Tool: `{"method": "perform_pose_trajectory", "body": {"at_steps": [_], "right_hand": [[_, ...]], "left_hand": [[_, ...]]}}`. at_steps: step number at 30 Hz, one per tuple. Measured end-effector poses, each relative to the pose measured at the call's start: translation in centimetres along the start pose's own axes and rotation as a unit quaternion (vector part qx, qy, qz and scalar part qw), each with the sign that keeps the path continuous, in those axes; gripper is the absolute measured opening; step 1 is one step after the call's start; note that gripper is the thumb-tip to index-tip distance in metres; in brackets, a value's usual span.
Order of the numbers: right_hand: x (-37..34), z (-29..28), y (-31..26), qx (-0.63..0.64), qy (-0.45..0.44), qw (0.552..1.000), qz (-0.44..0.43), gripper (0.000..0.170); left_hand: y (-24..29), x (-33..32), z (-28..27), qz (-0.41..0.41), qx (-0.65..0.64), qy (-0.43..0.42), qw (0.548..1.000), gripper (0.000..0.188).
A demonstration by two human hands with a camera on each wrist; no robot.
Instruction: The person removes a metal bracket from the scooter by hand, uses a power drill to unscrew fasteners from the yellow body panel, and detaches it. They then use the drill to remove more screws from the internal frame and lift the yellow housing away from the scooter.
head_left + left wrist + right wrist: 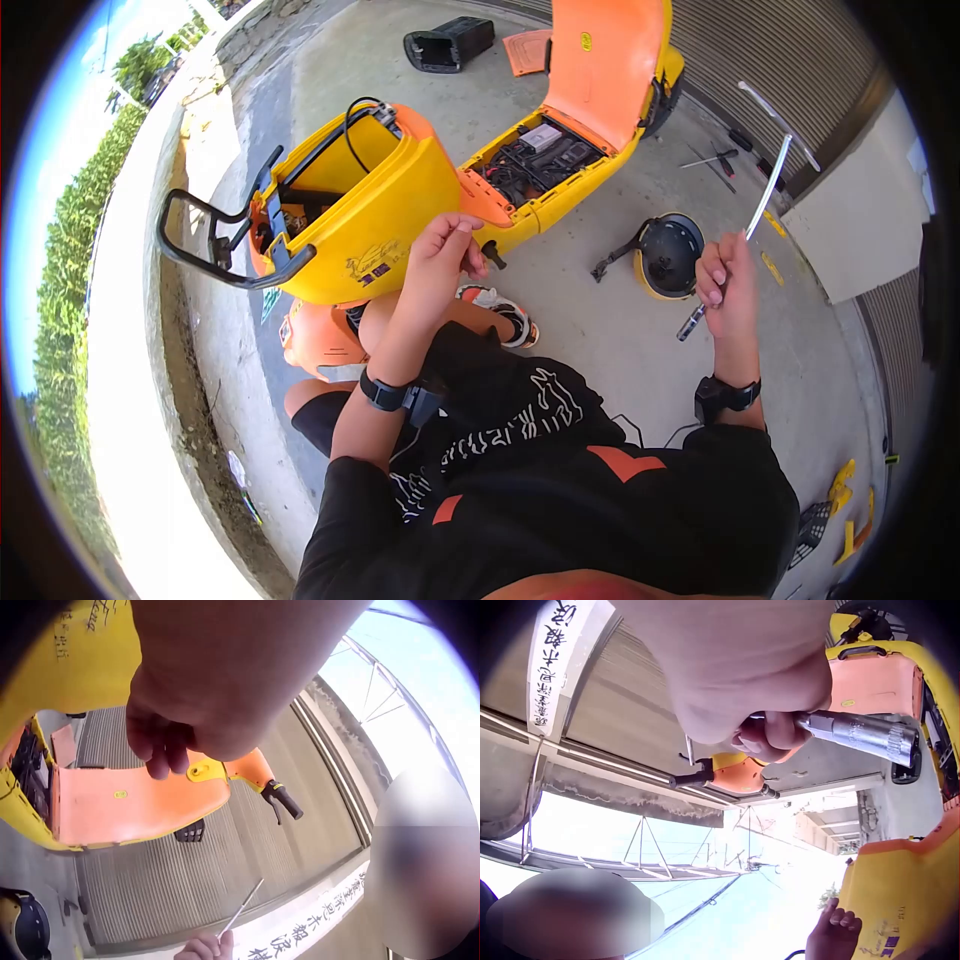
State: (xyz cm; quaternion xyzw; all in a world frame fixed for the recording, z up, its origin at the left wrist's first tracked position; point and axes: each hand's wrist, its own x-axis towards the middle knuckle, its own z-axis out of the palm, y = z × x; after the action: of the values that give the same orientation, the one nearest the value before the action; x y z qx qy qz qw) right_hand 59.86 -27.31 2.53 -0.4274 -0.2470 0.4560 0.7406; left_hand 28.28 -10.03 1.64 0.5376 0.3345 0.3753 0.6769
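My right hand [728, 280] grips a silver T-handle socket wrench [768, 190], its crossbar up and away from me. Below the fist in the head view is the socket end; in the right wrist view the socket [870, 740] juts out from the curled fingers. My left hand [445, 250] is raised in front of the yellow rear body [380, 225] of a scooter, fingers bent inward. In the left wrist view these fingers [159, 754] hang curled; I cannot tell whether they hold something small. Ahead, the scooter's floor compartment [540, 165] lies uncovered, full of dark wiring.
The orange front shield [600, 60] rises beyond the compartment. A yellow-rimmed helmet [668, 255] lies on the concrete between scooter and right hand. Screwdrivers [740, 140] lie near the shutter. Farther off are a black bin [470, 42] and an orange panel [527, 52]. A black rack [205, 235] projects left.
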Motion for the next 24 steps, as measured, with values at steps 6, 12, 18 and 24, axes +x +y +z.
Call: {"method": "perform_pose_trajectory", "body": {"at_steps": [6, 12, 18, 24], "right_hand": [[4.6, 9.8, 2.3, 0.094, -0.230, 0.969, -0.006, 0.045], [5.4, 21.7, 6.2, 0.176, -0.374, 0.905, 0.099, 0.049], [8.9, 32.1, 14.2, 0.153, -0.374, 0.907, 0.119, 0.045], [8.9, 31.6, 19.1, 0.144, -0.441, 0.866, 0.186, 0.044]], "left_hand": [[1.8, -2.2, -11.0, 0.423, 0.498, 0.259, 0.711, 0.017], [0.4, -5.4, -12.8, 0.567, 0.608, 0.118, 0.544, 0.031], [3.1, -6.7, -18.8, 0.542, 0.537, 0.434, 0.479, 0.037], [4.2, -6.8, -23.8, 0.313, 0.307, 0.619, 0.652, 0.054]]}}
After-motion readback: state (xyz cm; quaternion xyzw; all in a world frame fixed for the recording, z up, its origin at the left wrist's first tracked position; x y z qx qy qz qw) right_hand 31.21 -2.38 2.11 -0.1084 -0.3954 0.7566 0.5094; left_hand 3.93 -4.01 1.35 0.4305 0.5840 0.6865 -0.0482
